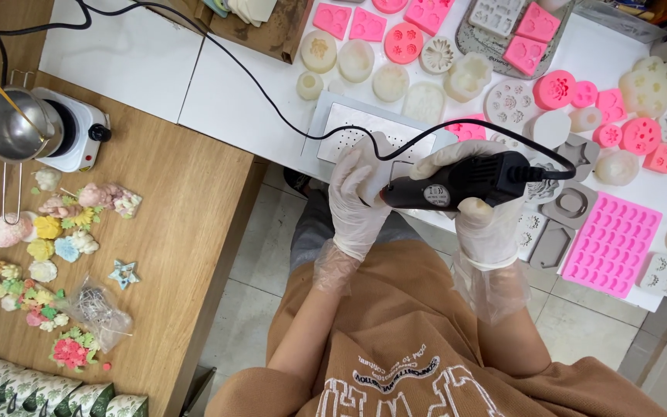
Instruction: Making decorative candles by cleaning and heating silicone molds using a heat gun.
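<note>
My right hand, in a clear disposable glove, grips a black corded rotary tool held sideways above the white table's edge. My left hand, also gloved, sits at the tool's tip and holds a small white piece against it; the piece is mostly hidden by my fingers. The tool's black cord runs up and left across the white table. A grey perforated metal plate lies just beyond my hands.
Many pink, white and grey silicone moulds cover the white table at right. On the wooden table at left stand a small electric hot plate with a metal pitcher, coloured flower-shaped casts and a plastic bag.
</note>
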